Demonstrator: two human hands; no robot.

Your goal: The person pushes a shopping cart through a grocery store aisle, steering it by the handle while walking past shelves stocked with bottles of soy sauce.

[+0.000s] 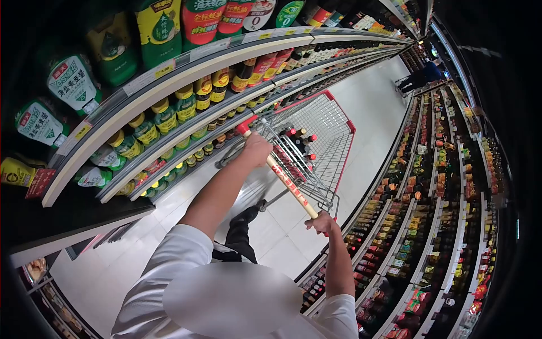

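Observation:
My left hand (258, 150) is closed around the upper-left end of the cream handle bar (291, 183) of a shopping cart, beside its red end cap. At the bar's lower-right end, my right hand (323, 223) is wrapped round the handle by the other red cap. Ahead of the bar stretches the wire basket (333, 130) of the cart, with red corners and rim. Several dark bottles with red or white caps (302, 141) are inside it, near the handle.
Shelves (186, 62) of bottled sauces run close along the left side. More stocked shelves (406, 226) curve along the right. Pale tiled floor (370, 85) stretches ahead between them. A person in dark clothes (427, 73) is at the far end beside another cart.

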